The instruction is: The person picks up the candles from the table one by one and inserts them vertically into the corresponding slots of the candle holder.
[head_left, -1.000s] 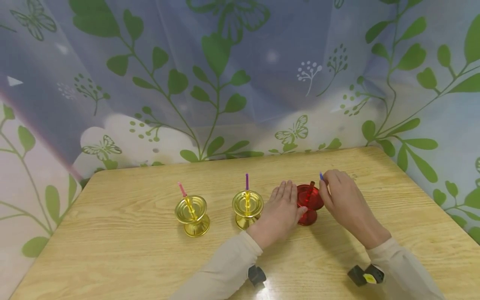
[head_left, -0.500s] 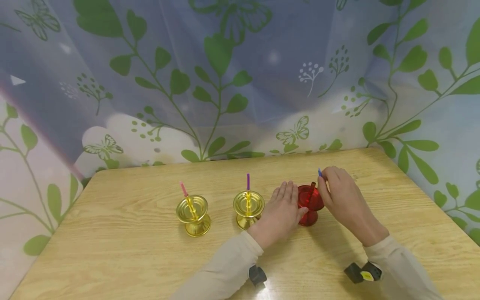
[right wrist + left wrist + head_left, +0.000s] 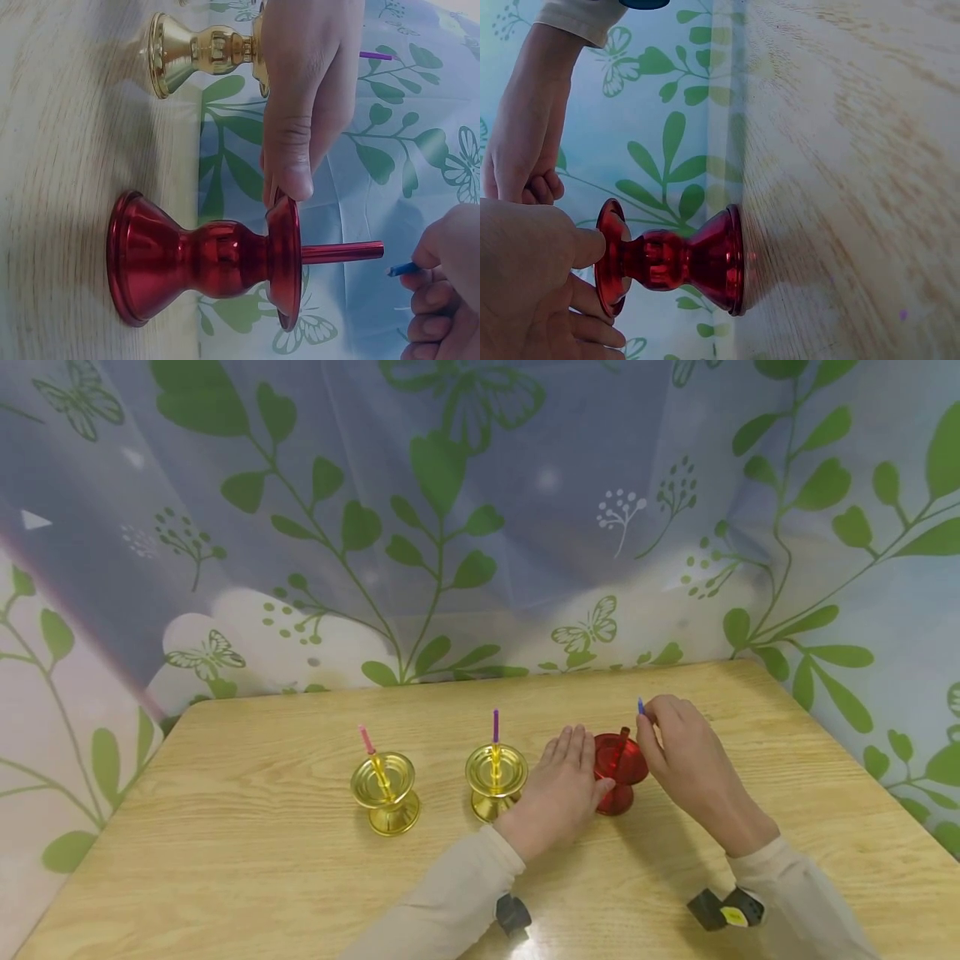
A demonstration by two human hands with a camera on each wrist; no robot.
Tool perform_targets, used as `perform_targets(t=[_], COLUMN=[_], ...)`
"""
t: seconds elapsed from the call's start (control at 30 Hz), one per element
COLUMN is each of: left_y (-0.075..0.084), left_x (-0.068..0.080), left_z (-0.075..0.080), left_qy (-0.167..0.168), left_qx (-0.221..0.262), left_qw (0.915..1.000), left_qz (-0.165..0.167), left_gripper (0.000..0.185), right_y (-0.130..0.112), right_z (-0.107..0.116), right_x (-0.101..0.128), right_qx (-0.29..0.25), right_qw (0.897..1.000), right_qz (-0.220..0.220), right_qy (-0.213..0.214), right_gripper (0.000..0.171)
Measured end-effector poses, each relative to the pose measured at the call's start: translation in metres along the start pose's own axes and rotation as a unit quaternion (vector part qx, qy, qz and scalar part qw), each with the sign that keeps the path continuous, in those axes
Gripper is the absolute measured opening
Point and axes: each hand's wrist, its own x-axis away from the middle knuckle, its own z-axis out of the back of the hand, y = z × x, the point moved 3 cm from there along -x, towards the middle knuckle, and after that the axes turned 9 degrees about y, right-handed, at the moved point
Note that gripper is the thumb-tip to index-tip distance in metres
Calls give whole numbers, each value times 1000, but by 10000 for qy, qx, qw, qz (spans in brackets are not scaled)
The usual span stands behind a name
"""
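A red metal candle holder (image 3: 622, 764) stands upright on the table, with a thin tube rising from its dish. My left hand (image 3: 555, 789) holds the dish's rim, thumb at the near edge and fingers extended along the left side. To the right, my right hand (image 3: 693, 768) pinches a thin blue candle (image 3: 641, 706) between thumb and index finger. In the right wrist view, one end of the blue candle (image 3: 403, 268) lies just off the tip of the red tube (image 3: 343, 251), apart from it. Most of the candle is hidden in the fingers.
Left of my hands stand two gold candle holders. The middle one (image 3: 497, 770) bears an upright purple candle (image 3: 496, 726); the far left one (image 3: 393, 810) has a tilted pink candle (image 3: 366, 739). A leaf-patterned cloth (image 3: 525, 527) hangs behind the wooden table (image 3: 262, 877).
The right hand has shifted slightly left with the blue candle, nearer the red tube. My left hand stays at the red candle holder's rim.
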Motion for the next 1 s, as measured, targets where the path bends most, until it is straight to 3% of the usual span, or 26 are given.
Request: perform_targets(t=[1.0], left_y=[2], left_x=[0], left_z=[0], left_qy=[91], left_qx=[-224], left_qw=[9997], left_qz=[-40], left_gripper=[65], right_y=[1], right_z=[5], right_x=[0], right_qx=[-52], right_qw=[9999], right_qz=[-103], right_qy=[-74], right_gripper=[14])
